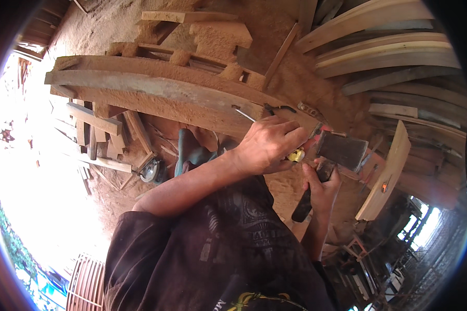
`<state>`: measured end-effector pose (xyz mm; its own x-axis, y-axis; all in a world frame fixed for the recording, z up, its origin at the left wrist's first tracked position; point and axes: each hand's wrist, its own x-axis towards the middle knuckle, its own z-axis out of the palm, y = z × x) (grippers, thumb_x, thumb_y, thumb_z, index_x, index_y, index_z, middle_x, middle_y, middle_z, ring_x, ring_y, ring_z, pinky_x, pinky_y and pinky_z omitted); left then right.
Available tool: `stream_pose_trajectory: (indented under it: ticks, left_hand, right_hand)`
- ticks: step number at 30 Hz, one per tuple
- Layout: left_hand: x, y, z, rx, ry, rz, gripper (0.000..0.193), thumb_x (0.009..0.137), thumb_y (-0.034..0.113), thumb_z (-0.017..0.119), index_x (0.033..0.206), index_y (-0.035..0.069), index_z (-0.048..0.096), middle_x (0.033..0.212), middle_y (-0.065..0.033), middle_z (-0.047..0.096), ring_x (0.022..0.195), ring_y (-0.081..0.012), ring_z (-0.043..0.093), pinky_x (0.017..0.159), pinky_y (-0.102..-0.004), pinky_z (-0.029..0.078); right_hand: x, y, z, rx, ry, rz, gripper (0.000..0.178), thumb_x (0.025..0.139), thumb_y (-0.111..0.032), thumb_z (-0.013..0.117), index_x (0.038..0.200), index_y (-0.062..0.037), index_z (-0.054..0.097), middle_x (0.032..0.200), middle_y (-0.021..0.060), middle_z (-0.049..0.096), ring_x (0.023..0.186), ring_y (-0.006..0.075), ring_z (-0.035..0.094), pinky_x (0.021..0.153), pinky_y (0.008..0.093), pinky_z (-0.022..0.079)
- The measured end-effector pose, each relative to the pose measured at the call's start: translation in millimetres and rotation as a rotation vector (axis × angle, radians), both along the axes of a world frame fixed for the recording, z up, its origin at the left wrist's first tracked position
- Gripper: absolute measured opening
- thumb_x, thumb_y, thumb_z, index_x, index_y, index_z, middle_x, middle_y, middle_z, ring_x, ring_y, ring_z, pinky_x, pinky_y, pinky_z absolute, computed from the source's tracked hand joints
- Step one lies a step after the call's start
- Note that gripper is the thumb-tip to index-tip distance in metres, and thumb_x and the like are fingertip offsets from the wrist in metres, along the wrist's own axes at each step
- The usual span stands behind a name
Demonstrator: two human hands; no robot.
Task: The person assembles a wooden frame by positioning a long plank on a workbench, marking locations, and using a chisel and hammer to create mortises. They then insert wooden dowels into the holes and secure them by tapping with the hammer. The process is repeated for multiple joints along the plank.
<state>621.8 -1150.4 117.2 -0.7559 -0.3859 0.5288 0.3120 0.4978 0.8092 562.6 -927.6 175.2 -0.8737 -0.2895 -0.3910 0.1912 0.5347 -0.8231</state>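
Note:
My left hand point(272, 144) is closed round a screwdriver. Its thin metal shaft point(245, 114) sticks out past the knuckles to the upper left, and the yellow end of its handle point(296, 155) shows under the fingers. Close by on the right, my right hand point(323, 185) is wrapped round a dark, bar-shaped grip point(302, 207). Just beyond the fingers is a flat dark rectangular plate point(343, 150) with red parts along its edges; whether it joins the grip I cannot tell. Black-handled pliers point(281, 108) lie on the wooden bench beyond my left hand.
A long curved timber point(155, 88), dusted with sawdust, stretches across the far left. Several curved boards point(389, 54) are stacked at the far right. A pale plank point(392, 176) stands right of my hands. Offcuts point(101, 122) and a round metal-rimmed object point(150, 170) lie at left.

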Motion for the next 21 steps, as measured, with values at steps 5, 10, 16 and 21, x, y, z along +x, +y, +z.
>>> stream_pose_trajectory:
  ticks: [5, 10, 16, 21]
  left_hand:
    - [-3.4, -3.9, -1.2, 0.057, 0.017, 0.010, 0.027, 0.091, 0.017, 0.086, 0.085, 0.008, 0.062, 0.073, -0.0095, 0.062, 0.064, -0.0340, 0.064, 0.058, -0.0458, 0.051]
    - [-5.2, -6.2, -2.2, 0.073, 0.031, 0.014, 0.026, 0.092, 0.017, 0.085, 0.086, 0.007, 0.062, 0.075, -0.0109, 0.062, 0.065, -0.0350, 0.065, 0.059, -0.0473, 0.052]
    - [-7.5, -9.3, -3.3, 0.102, -0.128, -0.050, 0.030, 0.081, 0.013, 0.083, 0.102, 0.009, 0.061, 0.089, -0.0122, 0.067, 0.083, -0.0371, 0.070, 0.068, -0.0497, 0.056]
    - [-8.9, -13.1, -7.0, 0.184, -0.153, -0.008, 0.023, 0.089, 0.015, 0.082, 0.096, 0.008, 0.061, 0.081, -0.0125, 0.066, 0.075, -0.0371, 0.070, 0.064, -0.0492, 0.055]
  right_hand:
    - [-1.3, -20.3, 27.2, -0.004, 0.027, -0.021, 0.029, 0.096, 0.001, 0.082, 0.114, -0.0017, 0.060, 0.080, 0.0028, 0.064, 0.056, 0.0093, 0.058, 0.052, 0.0254, 0.045]
    - [-1.1, -10.7, 28.6, 0.015, 0.153, -0.044, 0.028, 0.095, 0.001, 0.083, 0.115, -0.0006, 0.063, 0.079, 0.0036, 0.066, 0.057, 0.0097, 0.059, 0.053, 0.0260, 0.046]
    - [-19.9, -50.3, 100.3, 0.020, 0.537, -0.051, 0.026, 0.098, -0.002, 0.078, 0.119, 0.0016, 0.063, 0.073, 0.0044, 0.063, 0.055, 0.0104, 0.056, 0.051, 0.0267, 0.044]
    - [-23.8, -98.5, 144.9, -0.367, 1.145, 0.079, 0.032, 0.100, -0.009, 0.072, 0.127, 0.0043, 0.061, 0.076, 0.0082, 0.062, 0.059, 0.0179, 0.058, 0.054, 0.0345, 0.052]
